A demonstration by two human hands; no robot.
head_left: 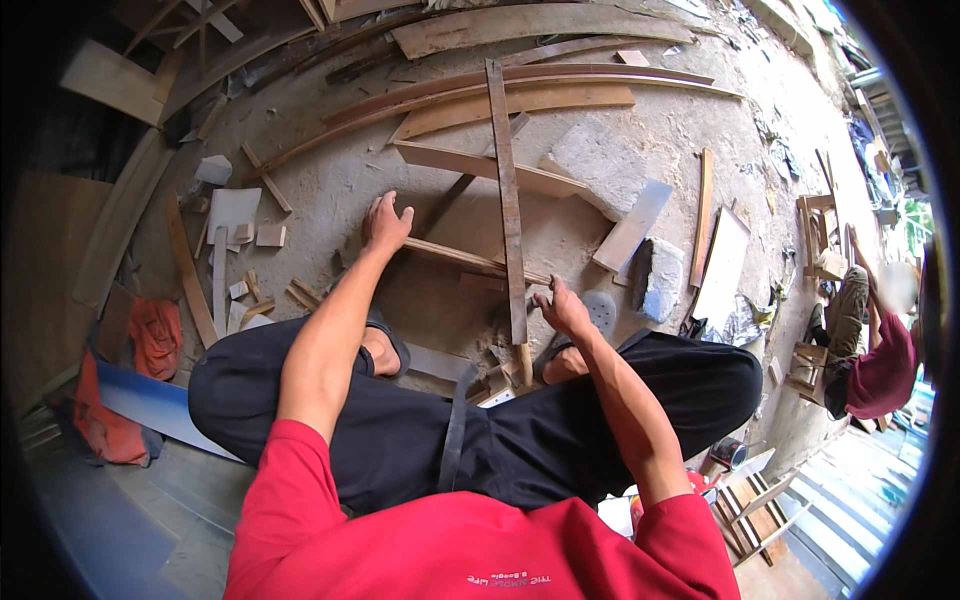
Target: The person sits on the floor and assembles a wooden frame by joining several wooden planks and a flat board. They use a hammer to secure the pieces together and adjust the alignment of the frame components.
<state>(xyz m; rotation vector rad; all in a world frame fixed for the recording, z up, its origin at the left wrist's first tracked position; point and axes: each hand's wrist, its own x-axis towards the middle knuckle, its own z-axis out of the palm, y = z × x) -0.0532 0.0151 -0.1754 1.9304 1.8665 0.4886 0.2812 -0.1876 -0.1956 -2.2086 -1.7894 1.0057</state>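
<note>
A narrow wooden slat (465,257) lies across the ground in front of my feet. At its left end my left hand (385,225) reaches forward, fingers apart and thumb out, holding nothing I can see. My right hand (567,308) has its fingers curled at the slat's right end, seemingly gripping it; its palm is hidden. A long dark wooden strip (506,200) crosses over the slat, just left of my right hand. Farther out, a wooden board (490,168) runs under that same strip, roughly along the slat's direction.
Long planks (520,100) lie at the far side. A concrete block (659,278) and a grey-faced board (633,225) sit at the right. Wood offcuts (270,235) are scattered at the left, near an orange cloth (155,340). Another person (885,365) is at the far right.
</note>
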